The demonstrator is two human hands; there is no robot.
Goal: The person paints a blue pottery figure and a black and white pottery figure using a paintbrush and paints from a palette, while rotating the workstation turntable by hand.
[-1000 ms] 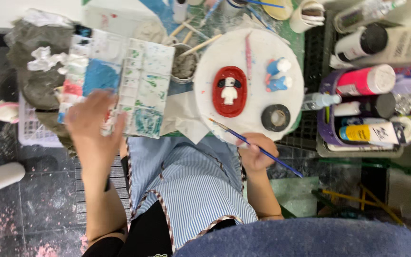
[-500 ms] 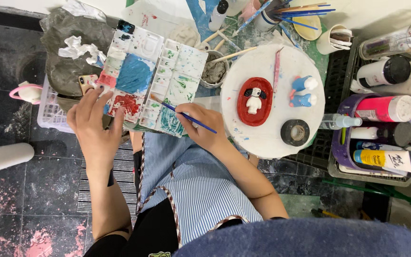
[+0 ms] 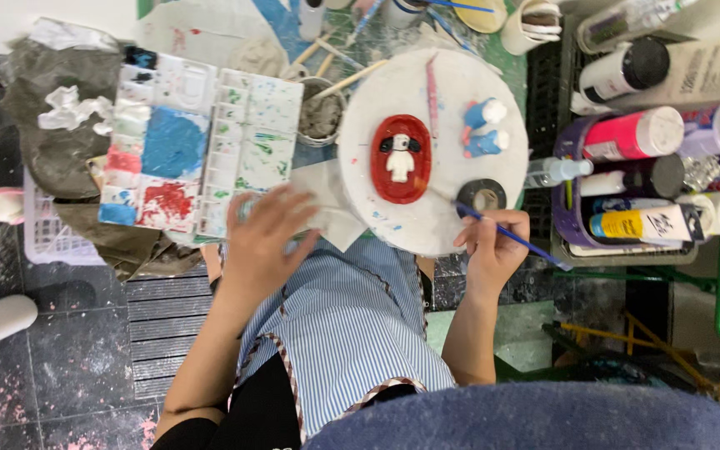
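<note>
R hand [image 3: 493, 250] pinches thin blue brush [image 3: 506, 233], tip near red oval dish [image 3: 402, 158] w/ small white dog figure, on round white turntable [image 3: 435, 225]. L hand [image 3: 264, 242] open, holds nothing, flat by paint palette [image 3: 202, 150]. Dish red all over; dog mostly unpainted, detail work left, I'd judge.

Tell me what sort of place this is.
Likely a craft or ceramics painting studio: a paint-smeared palette, paint bottles crowded in a rack, and a round turntable with small figurines, one being painted by the right hand with a brush.
</note>
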